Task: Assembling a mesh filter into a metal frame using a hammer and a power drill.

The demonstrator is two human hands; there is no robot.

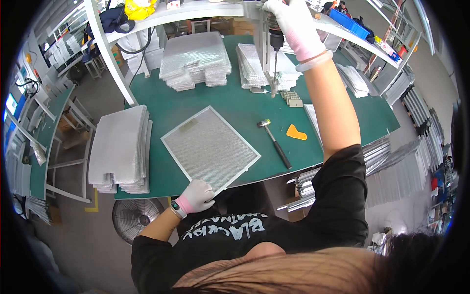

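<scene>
We note the left hand (196, 196), gloved, pressing flat on the near corner of the framed mesh filter (210, 148) lying on the green surface (245, 110). Farther off, the right hand (293, 27) is closed around a hanging power screwdriver (275, 49).

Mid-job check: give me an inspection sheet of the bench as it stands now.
Surface: green table, mostly covered with stock.
Job's things: framed mesh filter lying flat; hanging power screwdriver.
Clutter: hammer, orange scraper, mesh sheet stacks, small clips.
Grippers: left hand on the filter's near corner; right hand gripping the screwdriver.
Cables: black cable beside the white post.
Surroundings: floor fan, blue bin.
</scene>
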